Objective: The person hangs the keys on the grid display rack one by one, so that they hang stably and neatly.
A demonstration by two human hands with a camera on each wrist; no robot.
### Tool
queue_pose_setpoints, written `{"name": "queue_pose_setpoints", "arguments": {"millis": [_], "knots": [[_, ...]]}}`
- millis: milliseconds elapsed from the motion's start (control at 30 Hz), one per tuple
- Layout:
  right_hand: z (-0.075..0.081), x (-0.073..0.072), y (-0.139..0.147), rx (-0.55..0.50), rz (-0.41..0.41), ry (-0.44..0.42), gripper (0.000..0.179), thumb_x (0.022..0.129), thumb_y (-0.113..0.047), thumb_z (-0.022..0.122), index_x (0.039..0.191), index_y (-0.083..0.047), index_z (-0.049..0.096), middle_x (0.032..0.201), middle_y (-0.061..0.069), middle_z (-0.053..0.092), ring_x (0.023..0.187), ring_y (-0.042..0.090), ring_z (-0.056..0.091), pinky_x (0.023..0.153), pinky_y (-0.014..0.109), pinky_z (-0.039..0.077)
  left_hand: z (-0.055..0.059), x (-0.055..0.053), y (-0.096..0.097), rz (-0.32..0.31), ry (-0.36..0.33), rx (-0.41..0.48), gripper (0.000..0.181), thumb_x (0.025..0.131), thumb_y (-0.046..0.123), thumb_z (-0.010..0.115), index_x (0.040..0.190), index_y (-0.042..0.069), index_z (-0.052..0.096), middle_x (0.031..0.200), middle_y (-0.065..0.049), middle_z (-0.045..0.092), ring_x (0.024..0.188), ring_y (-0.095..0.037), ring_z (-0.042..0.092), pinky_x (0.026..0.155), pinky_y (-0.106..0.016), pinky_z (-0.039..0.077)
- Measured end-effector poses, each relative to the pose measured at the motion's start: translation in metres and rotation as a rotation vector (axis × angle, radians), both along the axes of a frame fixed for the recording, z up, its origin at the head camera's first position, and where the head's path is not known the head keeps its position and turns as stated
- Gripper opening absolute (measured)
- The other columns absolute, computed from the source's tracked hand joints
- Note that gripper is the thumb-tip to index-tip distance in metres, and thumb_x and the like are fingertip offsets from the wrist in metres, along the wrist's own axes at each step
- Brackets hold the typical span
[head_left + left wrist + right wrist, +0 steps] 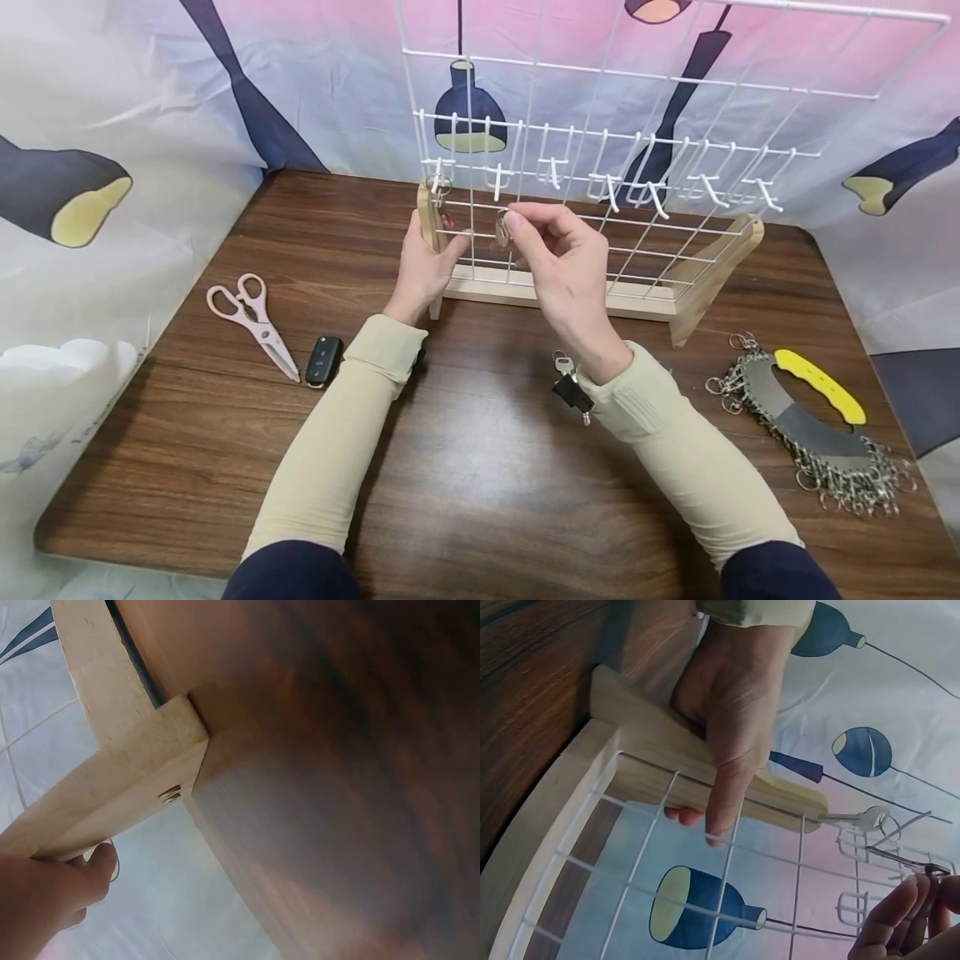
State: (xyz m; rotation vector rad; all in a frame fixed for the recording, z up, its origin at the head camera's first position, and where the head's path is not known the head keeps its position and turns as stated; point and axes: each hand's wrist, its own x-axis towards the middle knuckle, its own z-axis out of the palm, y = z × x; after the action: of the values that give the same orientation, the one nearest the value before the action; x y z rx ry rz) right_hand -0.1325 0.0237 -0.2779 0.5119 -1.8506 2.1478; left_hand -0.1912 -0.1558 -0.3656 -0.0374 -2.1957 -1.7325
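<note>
A white wire rack [570, 217] with several hooks stands in wooden side supports [708, 275]. My left hand [423, 271] grips its left wooden support [649, 754], thumb on the wire side in the right wrist view. In front of the grid, left of centre, my right hand [566, 258] pinches a small metal key [502, 229] between thumb and fingertips. That key [896, 857] is close to the leftmost hooks in the right wrist view; its lower part is hard to make out. Another key [874, 818] on a ring hangs at the leftmost hook [437, 171].
On the table [465, 483] lie pink-handled scissors [257, 325] and a black car key [324, 361] at left. Keys with a black tag [572, 390] lie beside the right sleeve. At right is a curved grey holder [798, 425] with a yellow handle, fringed with metal rings.
</note>
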Motion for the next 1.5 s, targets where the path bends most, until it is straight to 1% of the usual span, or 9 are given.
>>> {"name": "queue_pose_setpoints", "arguments": {"millis": [233,433,533,667,833,1000,1233,1367,1500], "knots": [[0.003,-0.006,-0.008,-0.013,-0.040,0.030,0.018,0.091,-0.011,0.070,0.101,0.003,0.070,0.074,0.007,0.065,0.057,0.013,0.053,0.055,0.023,0.046,0.002,0.001,-0.001,-0.022,-0.036,0.069,0.036,0.085,0.004,0.063,0.118,0.002,0.047,0.113,-0.016,0.055,0.102,-0.019,0.053,0.090,-0.029,0.042],[0.004,-0.006,-0.011,-0.045,-0.027,0.034,0.016,0.090,-0.009,0.070,0.100,0.003,0.070,0.071,0.004,0.063,0.054,0.013,0.052,0.053,0.023,0.045,0.005,0.006,-0.003,-0.067,-0.044,0.135,0.030,0.095,0.018,0.058,0.117,0.002,0.046,0.095,-0.007,0.048,0.081,-0.017,0.044,0.074,-0.028,0.037],[0.005,-0.006,-0.011,-0.045,-0.026,0.042,0.016,0.091,-0.009,0.069,0.100,0.003,0.070,0.072,0.009,0.064,0.055,0.013,0.053,0.053,0.023,0.046,0.005,0.006,-0.002,-0.050,-0.038,0.117,0.030,0.100,0.029,0.054,0.116,0.004,0.047,0.084,-0.002,0.042,0.073,-0.015,0.039,0.069,-0.028,0.034],[0.005,-0.005,-0.011,-0.049,-0.019,0.047,0.017,0.091,-0.009,0.069,0.100,0.004,0.069,0.074,0.016,0.063,0.057,0.013,0.054,0.054,0.024,0.046,0.003,0.005,-0.001,-0.030,-0.016,0.084,0.034,0.101,0.030,0.054,0.117,0.001,0.047,0.085,-0.003,0.042,0.077,-0.015,0.040,0.072,-0.028,0.035],[0.005,-0.005,-0.010,-0.052,-0.027,0.052,0.017,0.091,-0.009,0.069,0.101,0.004,0.069,0.073,0.006,0.065,0.056,0.013,0.054,0.055,0.024,0.047,0.002,0.005,-0.001,-0.041,-0.010,0.069,0.034,0.102,0.029,0.051,0.119,0.000,0.046,0.090,-0.003,0.044,0.082,-0.016,0.041,0.074,-0.028,0.036],[0.005,-0.004,-0.010,-0.046,-0.022,0.059,0.016,0.091,-0.009,0.069,0.100,0.004,0.070,0.073,0.006,0.065,0.056,0.014,0.054,0.055,0.024,0.047,0.002,0.006,-0.002,-0.022,-0.006,0.061,0.030,0.102,0.030,0.052,0.116,0.004,0.048,0.080,-0.003,0.040,0.071,-0.016,0.038,0.067,-0.028,0.034],[0.002,-0.006,-0.011,-0.040,-0.017,0.049,0.017,0.091,-0.009,0.068,0.101,0.004,0.069,0.074,0.004,0.065,0.057,0.013,0.054,0.054,0.024,0.046,0.003,0.007,-0.002,-0.027,-0.017,0.054,0.026,0.103,0.023,0.047,0.120,0.004,0.048,0.101,-0.004,0.053,0.089,-0.014,0.047,0.078,-0.027,0.038],[0.001,-0.008,-0.012,-0.027,-0.020,0.047,0.017,0.092,-0.011,0.068,0.102,0.004,0.069,0.074,0.006,0.065,0.058,0.014,0.054,0.054,0.024,0.046,0.002,0.007,-0.001,-0.016,-0.015,0.058,0.026,0.102,0.029,0.050,0.116,0.006,0.049,0.082,-0.003,0.045,0.073,-0.016,0.042,0.067,-0.028,0.036],[0.001,-0.010,-0.011,-0.027,-0.018,0.030,0.017,0.092,-0.011,0.068,0.101,0.004,0.069,0.073,0.003,0.065,0.059,0.014,0.055,0.054,0.024,0.047,0.002,0.006,-0.002,-0.016,-0.016,0.057,0.028,0.102,0.031,0.050,0.115,0.007,0.049,0.077,-0.002,0.041,0.067,-0.015,0.040,0.064,-0.028,0.036]]}}
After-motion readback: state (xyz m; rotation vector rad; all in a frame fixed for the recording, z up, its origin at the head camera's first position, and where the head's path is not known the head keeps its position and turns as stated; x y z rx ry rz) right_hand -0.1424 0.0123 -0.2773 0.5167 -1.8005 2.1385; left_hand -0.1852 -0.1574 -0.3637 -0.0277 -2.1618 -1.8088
